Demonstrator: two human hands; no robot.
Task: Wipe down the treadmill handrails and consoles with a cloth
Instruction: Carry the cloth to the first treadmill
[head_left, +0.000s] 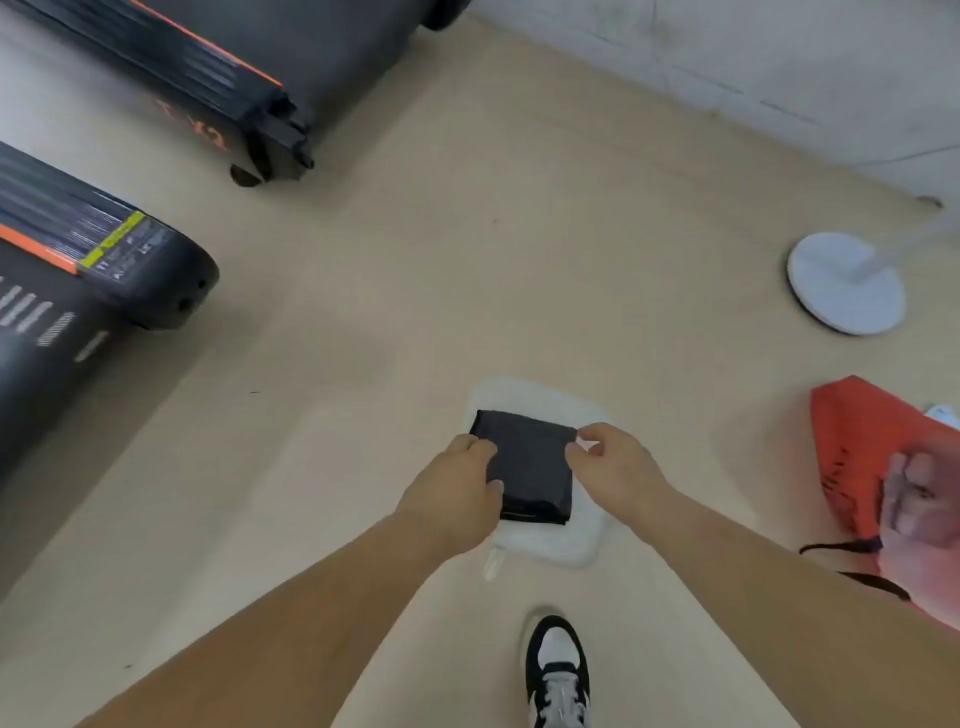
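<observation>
The left hand (453, 486) curls round and the right hand (615, 462) pinches opposite edges of the folded dark cloth (530, 467) between their fingers, which looks soft, light and best held there.

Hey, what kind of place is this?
Likely a gym or workout room: one treadmill sits beside a second treadmill on a tan floor, by a plain white wall.

The left forearm (311, 597) and the right forearm (753, 571) are seen uncovered along all the length in view, as are the left hand (457, 483) and the right hand (613, 462). One shoe (558, 675) is worn: a black-and-white sneaker, white-toed, black-edged, with pale laces.
</observation>
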